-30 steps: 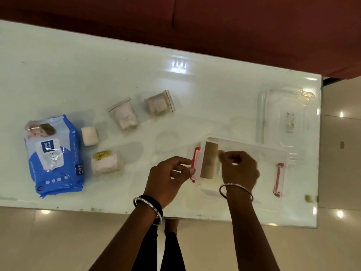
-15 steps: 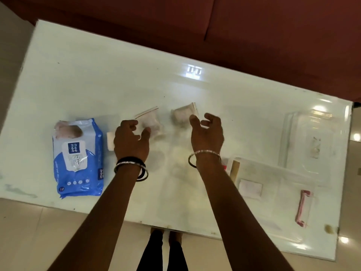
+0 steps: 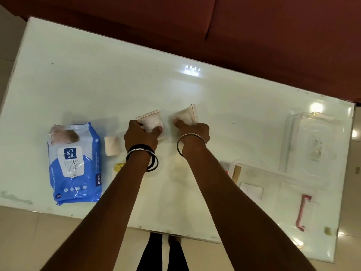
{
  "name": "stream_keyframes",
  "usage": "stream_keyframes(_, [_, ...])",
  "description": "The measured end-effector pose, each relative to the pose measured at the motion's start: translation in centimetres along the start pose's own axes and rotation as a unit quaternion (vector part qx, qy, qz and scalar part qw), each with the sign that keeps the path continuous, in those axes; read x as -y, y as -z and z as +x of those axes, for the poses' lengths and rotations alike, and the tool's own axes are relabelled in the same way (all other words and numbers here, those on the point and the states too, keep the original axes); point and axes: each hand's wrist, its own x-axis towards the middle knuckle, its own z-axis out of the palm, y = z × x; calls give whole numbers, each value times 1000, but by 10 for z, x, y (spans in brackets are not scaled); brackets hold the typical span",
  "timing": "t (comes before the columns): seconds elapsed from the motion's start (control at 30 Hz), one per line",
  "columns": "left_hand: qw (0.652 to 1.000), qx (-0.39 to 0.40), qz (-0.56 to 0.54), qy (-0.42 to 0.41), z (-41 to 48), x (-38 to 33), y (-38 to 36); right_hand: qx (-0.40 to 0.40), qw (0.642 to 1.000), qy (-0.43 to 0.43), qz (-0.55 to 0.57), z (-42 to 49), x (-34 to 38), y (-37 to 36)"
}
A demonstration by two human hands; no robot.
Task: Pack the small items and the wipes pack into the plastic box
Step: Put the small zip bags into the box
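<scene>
My left hand point(image 3: 139, 136) grips a small zip bag with white contents point(image 3: 151, 122) at the table's middle. Just to its right, my right hand point(image 3: 194, 130) is closed on a second small zip bag point(image 3: 186, 114). A blue and white wipes pack point(image 3: 74, 165) lies at the left. Beside it sits a small white roll point(image 3: 111, 145), and a yellow-labelled item point(image 3: 118, 168) peeks out under my left forearm. The clear plastic box point(image 3: 283, 190) with red latches stands at the right front, with a brown tube and a white pad inside.
The box's clear lid point(image 3: 312, 141) lies behind the box near the table's right edge. The glossy white table point(image 3: 117, 75) has a red-brown sofa beyond its far edge. The table's front edge runs close to my legs.
Both hands left the box, reached out to the two zip bags at the middle, and closed on them. The camera view shifted to the left.
</scene>
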Motion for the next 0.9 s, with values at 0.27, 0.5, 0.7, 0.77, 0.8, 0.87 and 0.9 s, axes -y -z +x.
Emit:
stream_keyframes(0.27, [997,-13,-41,-68,-34,11,13,21,996,85,-14,-38,-14,33])
stream_keyframes(0.5, [983,82,-126,-108,-107,14,22,-55,974,215,47,-77,-61,143])
stream_keyframes(0.7, [961,199,-122,-146,-168,0,3,-45,982,153,100,-57,-110,231])
stream_keyframes(0.77, [955,225,-118,-156,-185,-3,-9,-60,987,128,76,-43,-125,245])
stream_keyframes(0.8, [952,233,-114,-160,-192,-3,-14,-65,989,116,66,-35,-131,249])
stream_keyframes(0.87, [950,241,-103,-169,-204,-2,-23,-63,992,96,52,-19,-139,250])
stream_keyframes(0.9, [949,244,-97,-174,-210,-1,-26,-58,993,88,48,-12,-140,249])
